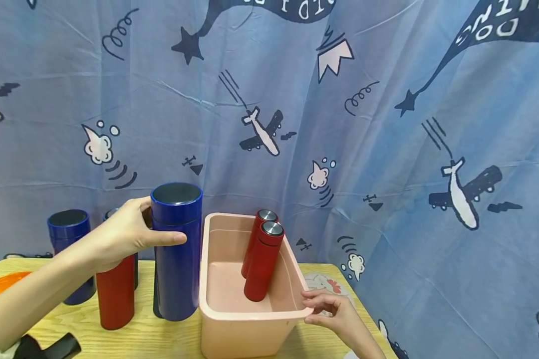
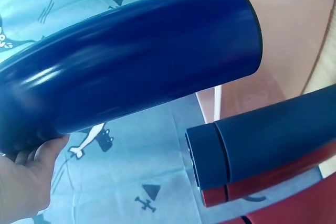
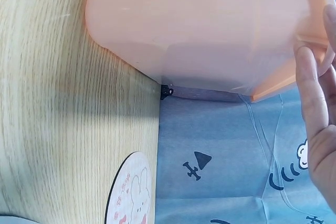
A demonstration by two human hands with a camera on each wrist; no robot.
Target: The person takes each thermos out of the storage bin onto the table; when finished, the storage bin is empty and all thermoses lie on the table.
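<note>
A: Subject item?
B: Glossy blue cylindrical bottle, black top face, thin seam below the cap. Surface plain, with pale highlights along its length in the left wrist view.
A: Position?
B: Roughly upright in the head view, just left of the pale pink open-topped plastic bin. Base clear of the pale wood-grain bench.
A: Left hand?
B: Partly spread to the bottle's width, gripping its upper part. Thumb lies across the near side, just below the seam; fingers go round behind, mostly hidden.
A: Right hand?
B: Nearly closed, pinching the bin's rim at the near right corner. Palm apart from the bin wall.
A: Bin contents?
B: Two slim red cylindrical bottles with silver-topped caps, leaning toward the right wall, one in front of the other.
A: Others nearby?
B: On the bench at left, a dark-topped blue bottle and a red cylindrical bottle, its top hidden by the left hand. A round white disc with a rabbit print lies at right.
</note>
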